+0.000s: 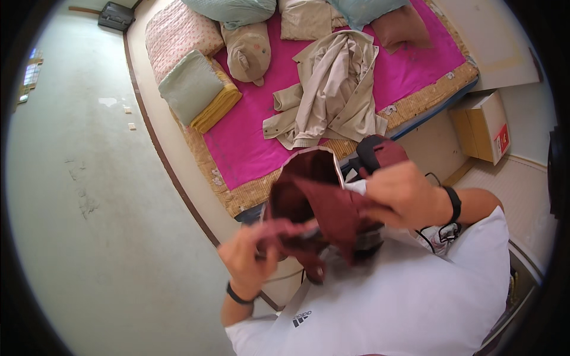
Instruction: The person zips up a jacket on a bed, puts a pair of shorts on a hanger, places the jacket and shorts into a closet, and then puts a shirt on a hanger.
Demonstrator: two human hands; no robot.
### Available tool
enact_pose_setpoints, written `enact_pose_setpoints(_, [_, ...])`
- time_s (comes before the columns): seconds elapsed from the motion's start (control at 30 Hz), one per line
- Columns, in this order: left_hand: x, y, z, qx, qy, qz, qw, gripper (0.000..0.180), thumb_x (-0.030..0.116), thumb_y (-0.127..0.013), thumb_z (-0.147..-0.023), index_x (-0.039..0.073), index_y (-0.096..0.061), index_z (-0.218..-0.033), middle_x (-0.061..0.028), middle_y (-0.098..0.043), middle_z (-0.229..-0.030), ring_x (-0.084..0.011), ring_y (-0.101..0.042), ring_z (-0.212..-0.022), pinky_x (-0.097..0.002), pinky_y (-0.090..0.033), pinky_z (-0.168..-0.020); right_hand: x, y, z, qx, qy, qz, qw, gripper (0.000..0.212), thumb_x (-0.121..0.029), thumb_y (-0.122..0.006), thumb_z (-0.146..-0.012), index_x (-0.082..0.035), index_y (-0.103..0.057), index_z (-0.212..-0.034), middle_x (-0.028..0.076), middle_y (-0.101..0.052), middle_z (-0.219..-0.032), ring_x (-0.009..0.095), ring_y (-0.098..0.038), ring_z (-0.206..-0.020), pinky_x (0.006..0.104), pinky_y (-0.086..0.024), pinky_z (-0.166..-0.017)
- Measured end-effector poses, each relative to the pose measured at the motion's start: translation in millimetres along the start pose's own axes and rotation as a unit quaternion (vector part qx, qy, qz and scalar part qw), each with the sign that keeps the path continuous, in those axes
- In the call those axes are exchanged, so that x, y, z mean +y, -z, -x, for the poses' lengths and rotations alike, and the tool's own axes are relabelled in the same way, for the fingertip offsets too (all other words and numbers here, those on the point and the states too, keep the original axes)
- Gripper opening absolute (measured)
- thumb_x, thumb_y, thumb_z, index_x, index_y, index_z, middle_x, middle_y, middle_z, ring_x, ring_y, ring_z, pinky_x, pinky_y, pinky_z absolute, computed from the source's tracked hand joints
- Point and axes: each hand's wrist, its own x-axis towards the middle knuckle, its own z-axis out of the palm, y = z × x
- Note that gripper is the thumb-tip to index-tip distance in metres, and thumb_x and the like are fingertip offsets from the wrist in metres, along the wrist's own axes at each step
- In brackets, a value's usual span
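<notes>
A maroon cloth garment [332,213], blurred by motion, is held up in front of my chest with its folds hanging open. My left hand [246,258] grips one edge of it with curled fingers. On the other side, my right hand [407,199] pinches the cloth, its fingertips partly hidden by the folds. Which part of the garment each hand has cannot be told. Just beyond it, a beige jacket [335,89] lies spread on the bed, its lower edge close to the bed's front border.
The bed has a bright pink sheet [237,154]. On it are a folded grey-green and yellow blanket [193,89], a plush pillow [248,53], and a brown cushion [404,29]. A small drawer cabinet [484,124] stands at right; a dark case [116,16] lies far left.
</notes>
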Motion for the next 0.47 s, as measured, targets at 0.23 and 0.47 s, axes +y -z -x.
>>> enact_pose_setpoints(0.23, [-190.1, -103.8, -214.6, 0.119, -0.096, -0.193, 0.969, 0.028, 0.026, -0.053, -0.102, 0.003, -0.061, -0.116, -0.0194, -0.065, -0.118, -0.0394, -0.060, -0.106, -0.0489, -0.048, -0.090, 221.8, -6.3, -191.0, 0.154, -0.035, 0.163, 0.974, 0.025, -0.021, -0.058, -0.097, 0.003, -0.062, -0.101, 0.019, -0.068, -0.088, 0.035, -0.066, -0.083, 0.0408, -0.051, -0.074])
enact_pose_setpoints(0.47, [-310.6, -243.8, -191.4, 0.071, 0.252, 0.236, 0.936, 0.041, 0.035, -0.049, -0.101, -0.001, -0.070, -0.102, -0.0207, -0.073, -0.107, -0.0403, -0.065, -0.108, -0.0451, -0.048, -0.096, 350.8, -96.4, -162.3, 0.316, -0.268, -0.119, 0.902, 0.025, -0.024, -0.061, -0.097, -0.003, -0.067, -0.110, 0.014, -0.070, -0.090, 0.019, -0.064, -0.078, 0.0322, -0.052, -0.073])
